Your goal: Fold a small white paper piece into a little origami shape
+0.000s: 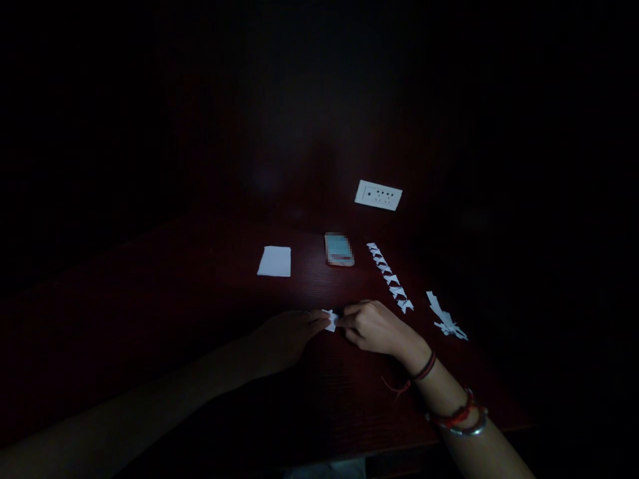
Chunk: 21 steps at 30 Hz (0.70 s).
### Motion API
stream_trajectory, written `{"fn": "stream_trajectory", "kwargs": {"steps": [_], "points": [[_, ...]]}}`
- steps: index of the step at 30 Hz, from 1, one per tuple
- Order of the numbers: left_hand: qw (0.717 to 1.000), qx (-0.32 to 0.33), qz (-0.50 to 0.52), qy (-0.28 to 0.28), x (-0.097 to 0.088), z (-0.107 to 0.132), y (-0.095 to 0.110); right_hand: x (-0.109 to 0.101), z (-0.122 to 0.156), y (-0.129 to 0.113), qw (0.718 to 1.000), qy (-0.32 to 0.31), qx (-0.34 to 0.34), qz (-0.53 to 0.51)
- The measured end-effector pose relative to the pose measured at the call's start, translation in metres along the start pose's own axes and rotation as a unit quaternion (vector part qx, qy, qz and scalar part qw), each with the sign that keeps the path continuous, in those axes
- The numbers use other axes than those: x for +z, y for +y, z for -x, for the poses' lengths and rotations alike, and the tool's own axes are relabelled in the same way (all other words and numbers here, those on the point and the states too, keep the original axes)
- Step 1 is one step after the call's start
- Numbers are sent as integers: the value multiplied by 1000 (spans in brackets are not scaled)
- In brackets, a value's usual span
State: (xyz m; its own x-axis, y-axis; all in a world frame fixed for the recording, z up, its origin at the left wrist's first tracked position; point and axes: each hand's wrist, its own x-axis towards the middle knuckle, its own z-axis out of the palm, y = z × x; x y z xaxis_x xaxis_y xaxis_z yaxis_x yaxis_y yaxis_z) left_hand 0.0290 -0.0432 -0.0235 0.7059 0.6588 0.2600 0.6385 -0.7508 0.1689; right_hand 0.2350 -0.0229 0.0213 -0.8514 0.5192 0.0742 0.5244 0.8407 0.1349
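A small piece of white paper (331, 322), seemingly folded, lies between my two hands at the middle of the dark red table. My left hand (295, 330) reaches in from the left, its closed fingers holding the paper's left side. On the opposite side my right hand (372, 326) is curled, with its fingertips pinched at the paper's right edge. Dim light and the fingers hide part of the paper. Bracelets circle the right wrist.
A square white sheet or stack (274, 261) lies at the left. A blurred bluish rectangular object (339, 249) is behind the hands. To the right are a row of folded paper pieces (390, 278) and loose strips (448, 322). A socket plate (378, 195) is at the back.
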Motion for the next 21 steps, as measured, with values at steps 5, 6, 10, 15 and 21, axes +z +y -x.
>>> {"fn": "stream_trajectory", "kwargs": {"steps": [5, 6, 10, 15, 21], "points": [[999, 30, 21, -5, -1, 4, -9, 6, 4, 5, 997, 44, 18, -65], [999, 44, 30, -2, -2, 3, -11, 7, 4, 6, 995, 53, 17, -84], [992, 87, 93, 18, -4, -2, -19, 9, 1, 4, 989, 64, -5, -133], [982, 108, 151, 42, -9, -8, -21, 7, -2, 2, 988, 73, -24, -135], [990, -69, 62, 108, -19, -8, -13, 7, -1, 3, 987, 48, -23, -152]]}}
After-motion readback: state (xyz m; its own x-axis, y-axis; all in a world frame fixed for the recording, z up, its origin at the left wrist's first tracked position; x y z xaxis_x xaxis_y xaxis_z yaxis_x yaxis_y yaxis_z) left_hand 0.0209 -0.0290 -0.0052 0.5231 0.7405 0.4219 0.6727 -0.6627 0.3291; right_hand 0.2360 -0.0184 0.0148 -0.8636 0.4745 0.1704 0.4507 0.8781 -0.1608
